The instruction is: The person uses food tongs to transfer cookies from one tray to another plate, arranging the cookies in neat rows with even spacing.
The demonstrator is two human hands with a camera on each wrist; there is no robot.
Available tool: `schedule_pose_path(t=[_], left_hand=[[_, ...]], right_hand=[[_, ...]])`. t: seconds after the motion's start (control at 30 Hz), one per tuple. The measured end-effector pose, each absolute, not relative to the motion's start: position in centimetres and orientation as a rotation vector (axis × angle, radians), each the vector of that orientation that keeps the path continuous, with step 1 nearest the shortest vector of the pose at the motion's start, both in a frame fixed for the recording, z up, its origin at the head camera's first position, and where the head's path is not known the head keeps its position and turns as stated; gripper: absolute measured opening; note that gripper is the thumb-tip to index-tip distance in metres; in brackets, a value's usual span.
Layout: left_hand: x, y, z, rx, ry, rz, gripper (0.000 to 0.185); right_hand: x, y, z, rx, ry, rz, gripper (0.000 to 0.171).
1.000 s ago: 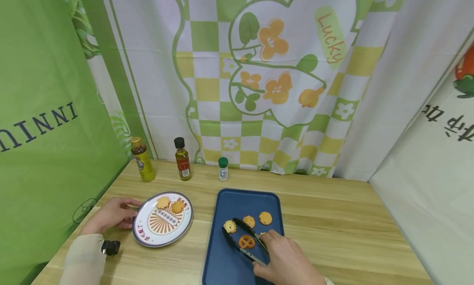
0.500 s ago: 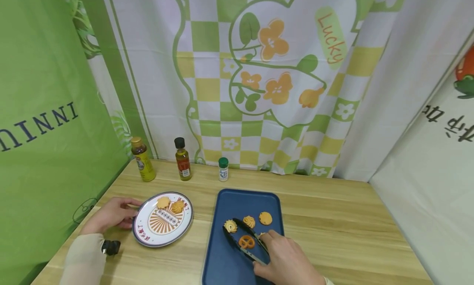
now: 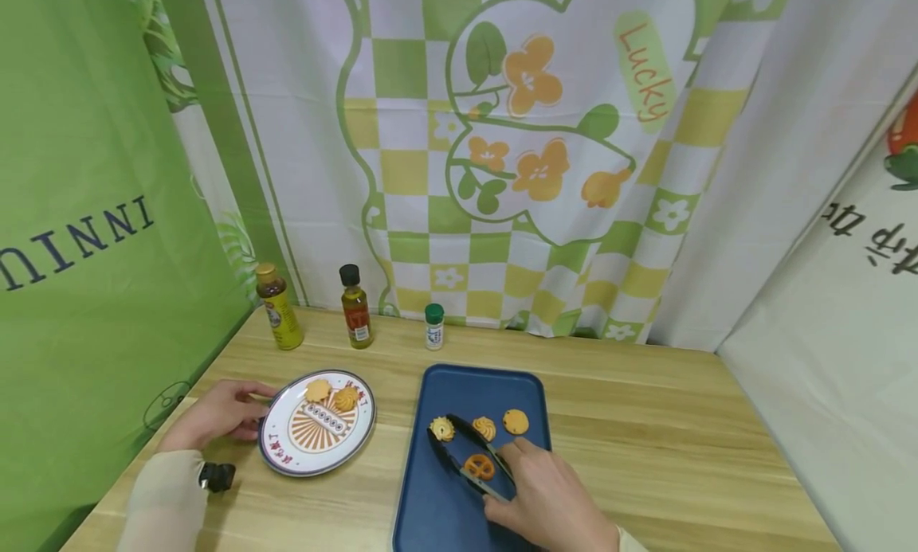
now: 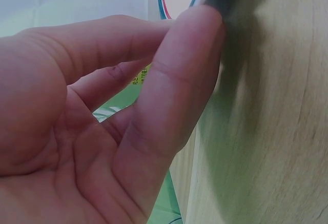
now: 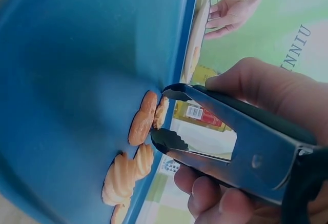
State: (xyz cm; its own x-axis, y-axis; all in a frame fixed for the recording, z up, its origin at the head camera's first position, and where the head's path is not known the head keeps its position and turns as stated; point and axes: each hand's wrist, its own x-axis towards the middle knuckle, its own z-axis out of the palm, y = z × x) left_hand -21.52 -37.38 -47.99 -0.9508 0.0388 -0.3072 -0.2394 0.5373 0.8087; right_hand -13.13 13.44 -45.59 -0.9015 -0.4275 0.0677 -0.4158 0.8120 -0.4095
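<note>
Green-checked cloth (image 3: 398, 70) hangs behind the wooden table (image 3: 631, 424), where my head view shows a ridged cookie (image 3: 441, 429) lying on the blue tray (image 3: 445, 512) between the parted tips of the black tongs (image 3: 446, 456) that my right hand (image 3: 545, 488) grips. From my left wrist, I see the fingertips of my left hand (image 3: 224, 413) at the rim of the plate (image 3: 308, 452), though I cannot tell whether they pinch it. At my right wrist, the tips straddle that cookie, so I judge the step is lining up a pickup, and the next move calls for an even, gentle squeeze so it doesn't crumble
</note>
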Motion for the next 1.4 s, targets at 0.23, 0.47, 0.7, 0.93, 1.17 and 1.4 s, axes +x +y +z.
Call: schedule_pose_path(t=[0.23,0.47,0.7,0.93,1.17,1.4], left_hand=[[-21.5,-37.5,-48.0,-0.162,2.48,1.391,0.049],[-21.4,-37.3,-48.0,-0.164,2.478,1.395,0.048],[-21.3,-37.4,-47.9,-0.165,2.488,1.376,0.049],[-21.3,-37.5,-48.1,-0.154,2.486,1.393,0.049],[-21.4,-37.9,-48.0,-0.133,2.5,1.369,0.049],[-21.8,-37.8,-48.4,-0.112,2.494,1.379,0.047]], right_hand=[[-14.1,12.7,-45.7,-0.677,2.985,-0.657,0.04],[-14.8,11.9,-45.7,-0.72,3.048,-0.683,0.035],[-15.7,9.7,-44.4,-0.789,3.049,-0.705,0.04],[-16.2,5.6,-44.2,-0.937,3.018,-0.639,0.047],[-16.4,1.2,-44.3,-1.037,2.989,-0.591,0.037],[-16.8,-2.4,-44.7,-1.129,3.034,-0.506,0.034]])
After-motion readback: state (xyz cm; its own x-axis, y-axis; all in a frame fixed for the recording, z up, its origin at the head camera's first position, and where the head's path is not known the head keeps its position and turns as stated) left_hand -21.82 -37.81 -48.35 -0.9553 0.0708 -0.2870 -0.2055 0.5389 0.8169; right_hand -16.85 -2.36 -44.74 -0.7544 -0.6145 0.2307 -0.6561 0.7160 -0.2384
